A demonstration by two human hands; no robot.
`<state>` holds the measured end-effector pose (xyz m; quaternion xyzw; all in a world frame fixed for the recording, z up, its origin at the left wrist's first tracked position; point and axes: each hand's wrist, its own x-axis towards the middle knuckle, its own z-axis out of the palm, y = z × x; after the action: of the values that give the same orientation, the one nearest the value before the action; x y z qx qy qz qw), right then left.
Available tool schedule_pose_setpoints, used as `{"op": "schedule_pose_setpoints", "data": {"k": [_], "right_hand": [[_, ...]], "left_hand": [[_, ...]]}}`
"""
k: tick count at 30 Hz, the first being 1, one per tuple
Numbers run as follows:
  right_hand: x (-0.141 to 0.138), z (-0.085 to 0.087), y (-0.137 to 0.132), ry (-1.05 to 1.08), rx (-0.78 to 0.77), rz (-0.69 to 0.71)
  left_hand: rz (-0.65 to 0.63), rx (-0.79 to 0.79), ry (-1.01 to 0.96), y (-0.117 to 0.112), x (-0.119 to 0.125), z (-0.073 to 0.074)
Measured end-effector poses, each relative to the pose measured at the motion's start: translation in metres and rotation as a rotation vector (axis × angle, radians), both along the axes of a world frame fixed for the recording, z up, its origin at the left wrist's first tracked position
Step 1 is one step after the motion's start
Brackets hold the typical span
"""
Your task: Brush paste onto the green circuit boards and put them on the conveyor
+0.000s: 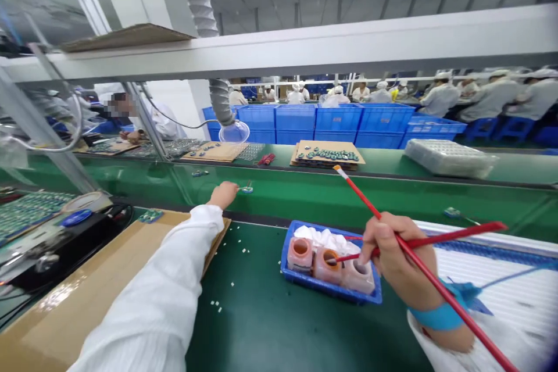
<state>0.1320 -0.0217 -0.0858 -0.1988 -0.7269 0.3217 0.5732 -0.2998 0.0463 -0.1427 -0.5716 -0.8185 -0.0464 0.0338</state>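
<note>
My left hand [223,194] reaches far out over the green conveyor belt [331,197], its fingers closed on a small blue and green part [247,189] lying there. My right hand [394,256] is closed on two long red brushes [440,290]; one brush tip dips toward the middle of three small orange-stained jars [328,265]. The jars stand in a blue tray [322,290] with white tissue behind them.
A cardboard sheet [65,302] lies at the left with a black device [56,244] beyond it. Small white bits dot the green mat [261,314]. Across the belt lie cardboard boards with parts [328,154], blue crates [340,119], a suction hose [220,99] and several people in white.
</note>
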Motion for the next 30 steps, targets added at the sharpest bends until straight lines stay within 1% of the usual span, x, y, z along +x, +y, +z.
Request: {"op": "schedule_pose_setpoints", "data": {"k": [3, 6, 10, 13, 16, 20, 22, 25, 27, 30], "right_hand": [[0.005, 0.002, -0.001, 0.035, -0.022, -0.021], [0.01, 0.001, -0.001, 0.047, -0.052, -0.015], [0.013, -0.003, 0.0, 0.029, 0.004, 0.017], [0.015, -0.004, 0.001, 0.028, -0.003, 0.067], [0.017, -0.005, 0.0, 0.034, -0.015, 0.058], [0.02, -0.006, 0.0, 0.04, -0.011, 0.057], [0.021, -0.006, 0.001, 0.068, -0.017, 0.052], [0.021, -0.009, 0.002, 0.023, -0.014, 0.029], [0.02, -0.01, 0.003, 0.019, -0.011, 0.0], [0.016, -0.01, 0.006, 0.075, -0.02, -0.008]], "left_hand": [[-0.075, -0.041, 0.057, 0.04, 0.002, -0.012], [-0.107, -0.121, 0.077, 0.069, 0.006, -0.022], [-0.095, -0.233, 0.07, 0.092, 0.01, -0.029], [-0.095, -0.263, 0.065, 0.098, 0.013, -0.03], [-0.16, -0.242, 0.042, 0.095, 0.019, -0.027], [-0.252, -0.171, -0.044, 0.081, 0.034, -0.026], [-0.269, -0.132, -0.121, 0.071, 0.045, -0.027], [-0.262, -0.059, -0.264, 0.054, 0.061, -0.025], [-0.244, -0.029, -0.371, 0.041, 0.071, -0.018], [-0.218, -0.052, -0.502, 0.02, 0.084, 0.002]]}}
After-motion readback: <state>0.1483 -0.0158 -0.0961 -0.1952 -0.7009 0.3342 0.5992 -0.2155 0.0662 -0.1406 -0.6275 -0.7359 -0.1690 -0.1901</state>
